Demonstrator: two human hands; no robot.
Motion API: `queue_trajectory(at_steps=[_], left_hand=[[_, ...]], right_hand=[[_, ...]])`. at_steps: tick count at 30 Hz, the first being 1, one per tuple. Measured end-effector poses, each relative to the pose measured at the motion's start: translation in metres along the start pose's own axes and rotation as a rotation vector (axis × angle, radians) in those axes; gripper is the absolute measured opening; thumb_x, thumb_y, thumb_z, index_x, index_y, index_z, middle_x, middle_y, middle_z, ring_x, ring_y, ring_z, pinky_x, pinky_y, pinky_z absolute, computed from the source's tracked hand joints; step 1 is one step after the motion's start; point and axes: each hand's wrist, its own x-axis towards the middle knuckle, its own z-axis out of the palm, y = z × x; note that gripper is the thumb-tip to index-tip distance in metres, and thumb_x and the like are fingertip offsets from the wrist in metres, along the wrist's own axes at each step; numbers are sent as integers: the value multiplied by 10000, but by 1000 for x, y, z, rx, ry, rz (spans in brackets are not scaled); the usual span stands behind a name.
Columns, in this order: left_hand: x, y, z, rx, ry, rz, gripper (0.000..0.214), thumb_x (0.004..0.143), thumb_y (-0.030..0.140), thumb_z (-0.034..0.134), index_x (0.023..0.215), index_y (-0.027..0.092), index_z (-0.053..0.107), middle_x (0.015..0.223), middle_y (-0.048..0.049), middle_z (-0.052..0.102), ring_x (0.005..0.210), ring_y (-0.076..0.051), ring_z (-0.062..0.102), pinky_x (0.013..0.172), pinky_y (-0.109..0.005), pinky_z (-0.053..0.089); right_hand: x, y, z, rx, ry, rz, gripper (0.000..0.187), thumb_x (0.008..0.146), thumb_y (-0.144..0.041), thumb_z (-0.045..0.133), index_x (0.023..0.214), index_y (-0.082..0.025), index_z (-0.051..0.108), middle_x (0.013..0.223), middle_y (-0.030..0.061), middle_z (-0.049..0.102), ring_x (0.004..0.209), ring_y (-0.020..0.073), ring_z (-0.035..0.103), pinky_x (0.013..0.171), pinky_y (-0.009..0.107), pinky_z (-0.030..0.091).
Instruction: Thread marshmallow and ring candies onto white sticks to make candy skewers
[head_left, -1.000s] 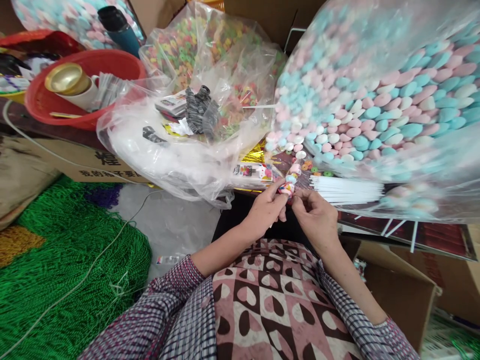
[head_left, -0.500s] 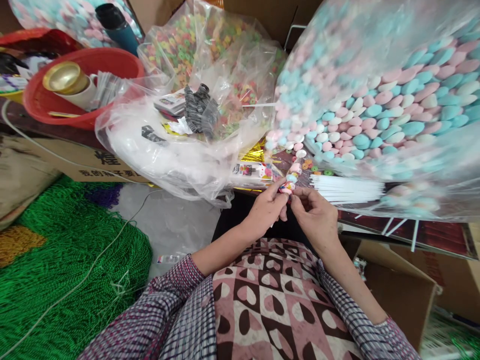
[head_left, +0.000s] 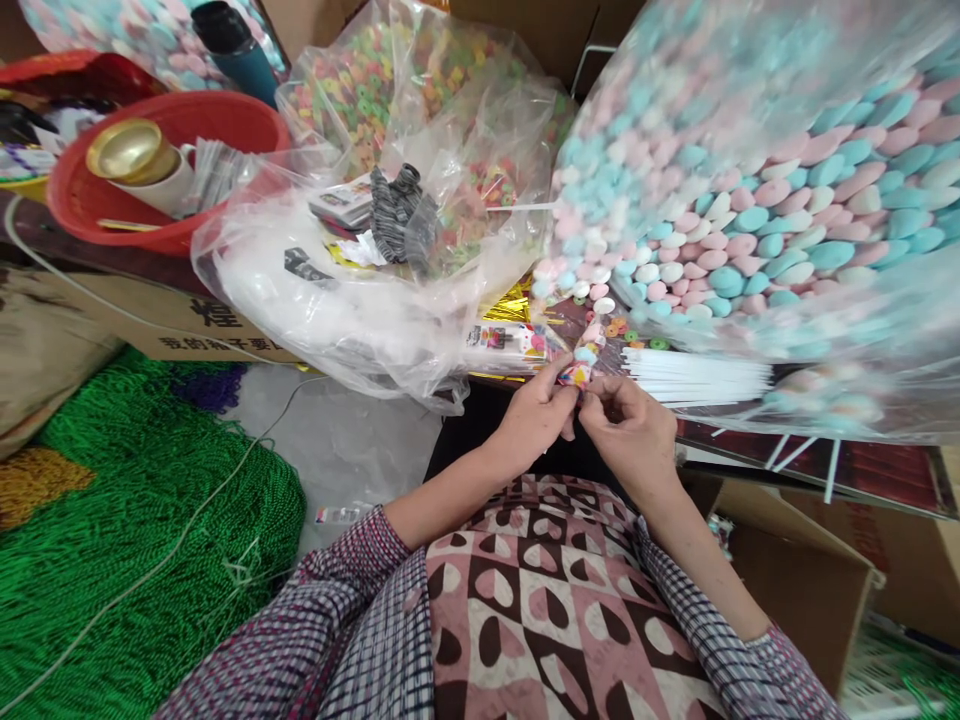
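My left hand (head_left: 536,408) is closed on a small printed plastic packet (head_left: 576,371) with pastel candies showing inside its top end. Against the packet's lower end, my right hand (head_left: 628,412) has thumb and forefinger pinched together; what lies between those fingertips is too small to make out. Just left of the packet is a stack of flat printed bags (head_left: 499,348). Gold twist ties (head_left: 514,300) lie behind that stack. A bundle of white sticks (head_left: 694,378) is to the right of my right hand. A few ring candies (head_left: 616,327) are scattered behind the packet.
A large clear bag of pink, blue and white candies (head_left: 750,250) fills the back right. Ring candies fill another clear bag (head_left: 435,90). At left are a red basin (head_left: 247,125) and a dark bottle (head_left: 236,55). Green netting (head_left: 150,540) covers the floor; an open carton (head_left: 787,580) stands right.
The packet has turned slightly between my hands, showing more of its printed side. My right fingers have shifted a little at its lower end.
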Motion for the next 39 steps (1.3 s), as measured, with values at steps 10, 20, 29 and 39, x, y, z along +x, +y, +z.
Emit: queue_trajectory(at_steps=[10, 20, 29, 39], left_hand=[[1, -3, -8, -111, 139, 116, 222, 817, 207, 540, 1032, 205, 593, 585, 69, 536, 494, -83, 460, 534, -204, 383], [8, -2, -15, -131, 333, 271, 193, 803, 251, 590, 986, 195, 614, 864, 11, 659, 749, -101, 578, 687, -197, 458], [2, 5, -9, -193, 247, 81, 264, 832, 376, 549, 1050, 227, 552, 541, 116, 466, 299, -56, 273, 304, -194, 231], [2, 7, -34, 766, 452, 674, 108, 815, 185, 527, 887, 192, 607, 782, -22, 703, 711, -157, 653, 701, -278, 505]], right_hand=[[-12, -11, -3, 323, -144, 71, 103, 858, -268, 529, 826, -213, 610, 659, -4, 651, 545, 142, 601, 556, 267, 495], [-7, -21, 15, 888, -404, 489, 402, 792, -542, 668, 978, -195, 585, 707, -10, 647, 522, 117, 592, 461, 227, 462], [-16, -30, 30, 1206, -397, 566, 367, 781, -522, 710, 738, -174, 603, 584, -27, 598, 520, 88, 522, 507, 207, 414], [-14, -26, 26, 1060, -320, 480, 316, 870, -514, 603, 855, -200, 574, 596, -53, 582, 466, 87, 511, 474, 213, 395]])
